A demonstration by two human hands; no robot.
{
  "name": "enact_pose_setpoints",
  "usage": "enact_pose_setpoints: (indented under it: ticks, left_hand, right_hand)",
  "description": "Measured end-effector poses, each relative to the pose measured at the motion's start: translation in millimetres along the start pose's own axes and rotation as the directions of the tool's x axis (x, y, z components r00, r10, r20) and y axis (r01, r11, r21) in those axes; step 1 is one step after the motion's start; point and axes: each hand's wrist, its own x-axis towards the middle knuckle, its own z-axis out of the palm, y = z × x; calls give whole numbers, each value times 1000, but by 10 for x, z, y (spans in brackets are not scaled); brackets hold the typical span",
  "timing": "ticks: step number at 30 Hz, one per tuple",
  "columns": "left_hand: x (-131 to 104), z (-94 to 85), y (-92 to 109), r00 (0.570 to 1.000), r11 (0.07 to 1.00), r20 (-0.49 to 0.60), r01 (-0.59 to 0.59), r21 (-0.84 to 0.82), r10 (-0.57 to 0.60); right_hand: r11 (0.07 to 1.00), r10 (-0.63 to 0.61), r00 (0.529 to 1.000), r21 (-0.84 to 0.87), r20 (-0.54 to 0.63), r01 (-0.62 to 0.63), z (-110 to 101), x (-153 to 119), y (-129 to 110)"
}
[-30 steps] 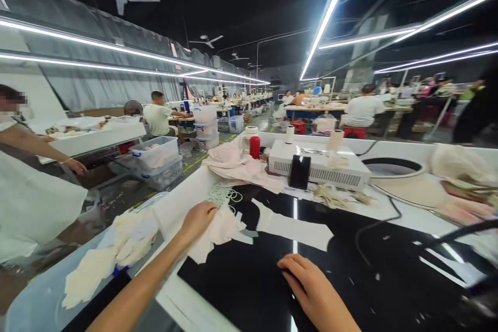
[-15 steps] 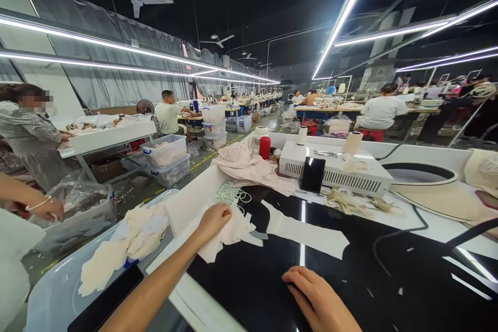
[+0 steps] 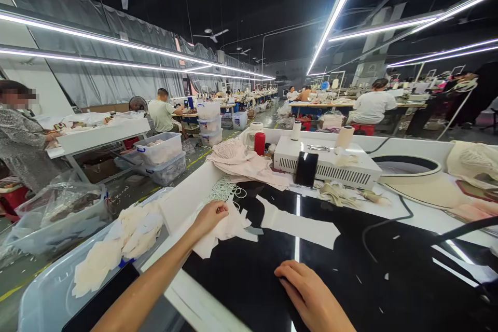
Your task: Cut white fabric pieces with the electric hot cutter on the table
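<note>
My left hand point(image 3: 210, 217) is over a pile of cream cut fabric pieces point(image 3: 229, 225), its fingers curled together. Whatever may be pinched in them is hidden. Pale green cord point(image 3: 223, 190) lies in loops just beyond it. My right hand point(image 3: 307, 288) rests on the glossy black tabletop point(image 3: 249, 280), fingers lightly bent and the thumb a little apart, with nothing in it. Between and beyond the hands, a single long white fabric piece point(image 3: 299, 225) lies flat on the black surface.
A white vented box point(image 3: 327, 163) carries thread cones, and a phone point(image 3: 306, 168) leans on it. A red bottle point(image 3: 259, 143) stands beside pink fabric point(image 3: 249, 163). At left is a blue-grey tub point(image 3: 39, 290) with cream pieces. A black cable point(image 3: 365, 233) crosses at right. Co-workers sit farther off.
The view has shifted slightly, so most things sit a bit farther left. A nearby person's arm with a bracelet has left the picture at left. Both my hands keep nearly the same poses.
</note>
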Motion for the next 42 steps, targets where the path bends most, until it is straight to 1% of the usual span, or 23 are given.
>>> enact_pose_setpoints:
  ticks: [4, 8, 10, 13, 15, 16, 17, 18, 19, 20, 21, 23, 26, 29, 32, 38, 42]
  left_hand:
    - [-44, -48, 74, 999, 999, -42, -16, -36, 14]
    - [-157, -209, 252, 995, 990, -89, -53, -130, 42]
    - [-267, -316, 400, 996, 977, -64, -77, -200, 66]
    - [-499, -437, 697, 992, 948, 47, -101, -302, 121]
    - [-666, -463, 926, 977, 927, 136, -107, -359, 166]
    - [-740, -458, 1039, 965, 914, 186, -99, -394, 185]
    - [-804, -444, 1145, 949, 895, 246, -74, -440, 200]
    - [-853, -421, 1240, 932, 880, 295, -48, -472, 209]
    - [-887, -393, 1319, 920, 868, 327, -29, -495, 217]
    - [-905, -361, 1381, 909, 859, 353, -11, -511, 221]
    - [-910, -327, 1423, 903, 855, 370, 4, -519, 221]
    - [-895, -265, 1457, 892, 849, 401, 39, -526, 208]
    - [-861, -203, 1431, 882, 847, 441, 100, -523, 168]
    - [-849, -181, 1397, 896, 850, 427, 128, -511, 121]
    - [-844, -170, 1394, 910, 868, 407, 137, -477, 80]
    - [-800, -114, 1401, 910, 898, 408, 111, -426, 81]
    - [-772, -38, 1387, 913, 901, 401, 116, -419, 69]
  right_hand:
    - [998, 35, 999, 49, 7, -36, -8, 4, -37]
    - [987, 105, 994, 125, 6, -105, -27, 2, -129]
    - [971, 169, 986, 175, -11, -165, -39, 16, -203]
    - [936, 276, 960, 240, -51, -256, -58, 87, -351]
    - [869, 352, 935, 384, -38, -311, -72, 162, -478]
    - [798, 383, 924, 501, 4, -334, -77, 200, -549]
    - [707, 396, 916, 615, 68, -351, -80, 234, -621]
    - [614, 382, 913, 699, 144, -367, -80, 261, -692]
    - [547, 357, 911, 744, 207, -384, -79, 279, -758]
    - [508, 330, 906, 760, 264, -406, -75, 286, -817]
    - [486, 317, 898, 761, 305, -429, -73, 283, -866]
    - [456, 328, 876, 753, 353, -474, -78, 256, -930]
    - [425, 379, 848, 744, 372, -516, -120, 194, -954]
    - [389, 421, 808, 723, 412, -571, -168, 149, -940]
    - [363, 447, 772, 697, 452, -618, -169, 128, -928]
    - [392, 491, 756, 666, 433, -635, -84, 103, -902]
    - [405, 491, 749, 645, 444, -648, -80, 79, -856]
